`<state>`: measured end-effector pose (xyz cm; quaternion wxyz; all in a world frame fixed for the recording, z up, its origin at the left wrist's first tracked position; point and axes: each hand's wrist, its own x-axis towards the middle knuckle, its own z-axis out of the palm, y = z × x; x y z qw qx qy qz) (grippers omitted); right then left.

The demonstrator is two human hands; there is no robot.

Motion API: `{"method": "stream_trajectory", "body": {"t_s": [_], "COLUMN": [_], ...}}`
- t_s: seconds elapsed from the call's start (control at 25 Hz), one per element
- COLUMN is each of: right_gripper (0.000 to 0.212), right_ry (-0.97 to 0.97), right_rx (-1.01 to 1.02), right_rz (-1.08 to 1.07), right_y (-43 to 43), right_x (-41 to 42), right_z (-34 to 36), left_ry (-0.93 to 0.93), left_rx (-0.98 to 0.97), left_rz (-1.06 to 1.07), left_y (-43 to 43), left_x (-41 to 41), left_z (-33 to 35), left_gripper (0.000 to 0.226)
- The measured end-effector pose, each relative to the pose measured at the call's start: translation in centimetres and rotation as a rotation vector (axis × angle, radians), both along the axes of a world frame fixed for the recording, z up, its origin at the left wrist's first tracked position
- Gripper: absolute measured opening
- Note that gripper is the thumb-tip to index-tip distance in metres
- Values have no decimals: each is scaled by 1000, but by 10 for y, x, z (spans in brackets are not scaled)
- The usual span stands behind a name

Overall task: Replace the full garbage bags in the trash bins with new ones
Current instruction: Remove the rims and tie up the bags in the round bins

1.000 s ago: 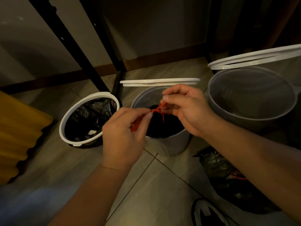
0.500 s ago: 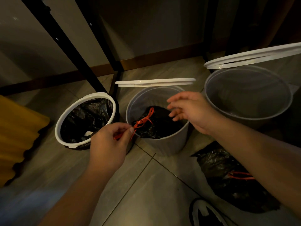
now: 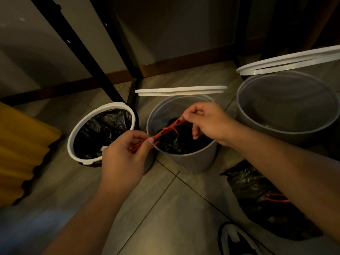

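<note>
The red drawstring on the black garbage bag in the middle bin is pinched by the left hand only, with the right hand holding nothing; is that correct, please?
Not quite: the head view shows the right hand pinching the red drawstring too, stretched between it and the left hand over the black garbage bag in the middle bin.

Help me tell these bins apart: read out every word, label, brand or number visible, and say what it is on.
None readable. The middle bin, left bin, right bin, red drawstring and black bag on the floor show no print. White marks on the shoe look like shapes, not letters.
</note>
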<state>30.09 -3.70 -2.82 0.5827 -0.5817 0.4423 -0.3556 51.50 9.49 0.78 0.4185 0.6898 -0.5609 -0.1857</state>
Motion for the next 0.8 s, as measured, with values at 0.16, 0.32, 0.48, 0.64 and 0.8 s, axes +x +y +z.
{"method": "stream_trajectory", "body": {"t_s": [0.16, 0.32, 0.48, 0.64, 0.8], "right_gripper": [14, 16, 17, 12, 33], "right_ry": [-418, -613, -680, -698, -406], "right_rx": [326, 460, 550, 643, 525], "right_rz": [-58, -57, -138, -125, -63], "right_y": [-3, -2, -5, -10, -15], "right_x": [-14, -24, -33, -53, -70], "right_z": [4, 8, 10, 10, 5], "left_ry": [51, 61, -75, -193, -299], "left_rx": [46, 79, 115, 146, 195], "left_rz": [11, 36, 28, 72, 118], "left_y": [2, 2, 4, 5, 2], "left_x": [2, -4, -4, 9, 20], "left_z": [-2, -8, -12, -13, -14], "left_gripper": [5, 4, 13, 18, 21]}}
